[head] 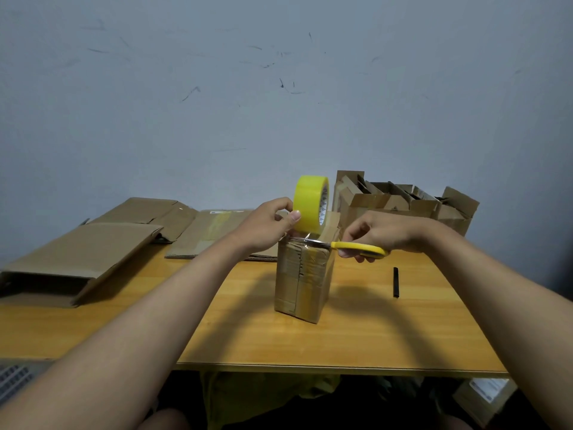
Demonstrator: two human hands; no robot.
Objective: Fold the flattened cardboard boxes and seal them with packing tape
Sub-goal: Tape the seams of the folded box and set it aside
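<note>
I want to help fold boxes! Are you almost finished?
Not yet. Folded boxes stand at the back right. The left hand holds the tape roll over a taped box while the right hand cuts with scissors. Flattened boxes wait on the left.

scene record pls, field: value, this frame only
left hand: holds yellow tape roll above box
right hand: grips yellow-handled cutter, blade at the tape strip
box: upright on table, taped along the near face
flattened boxes: table left
folded boxes: rear right
black strip: right of box
</note>
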